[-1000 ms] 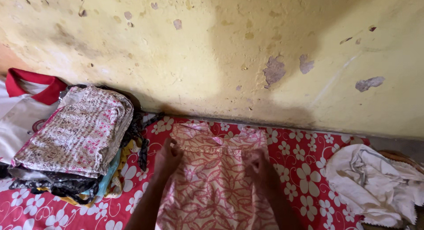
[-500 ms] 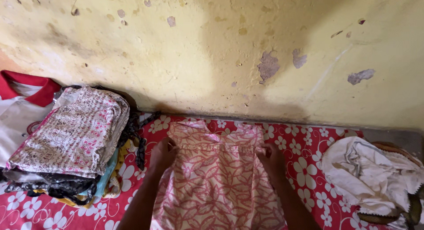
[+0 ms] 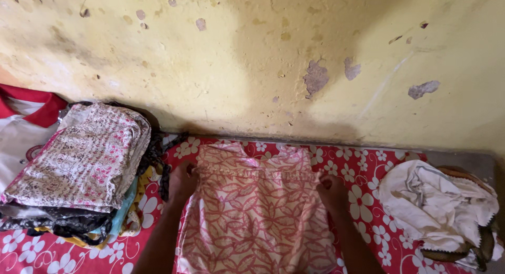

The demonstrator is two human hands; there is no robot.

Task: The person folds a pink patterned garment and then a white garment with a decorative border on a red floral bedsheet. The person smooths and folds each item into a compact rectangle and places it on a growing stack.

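Your two forearms come up from the bottom edge, one on each side of a small pink dress (image 3: 255, 211) with a leaf print, laid flat on its back. It lies between your hands, skirt toward you, gathered waist and shoulders toward the wall.

Your left hand (image 3: 182, 182) sits at the dress's left edge, just below the gathered band, fingers curled together onto the cloth. Whether it pinches the fabric or only presses on it, you cannot tell from here.

Your right hand (image 3: 332, 192) sits at the opposite edge at the same height, fingers bunched against the seam. The grip is just as unclear.

Under the dress: a red sheet (image 3: 363, 200) printed with white flowers.

Left of your left hand, near but not touching: a stack of folded clothes (image 3: 84, 163), top piece cream with small pink and brown print, dark and teal layers beneath. Behind it, at the frame's left edge, a white shirt with a red collar (image 3: 23, 121); its small round badge is too small to make out.

Right of your right hand, well apart: a crumpled white cloth (image 3: 436, 205) heaped in a basket (image 3: 484, 245).

Farthest: a yellow wall (image 3: 252, 58), stained, with paint chipped off in grey patches.
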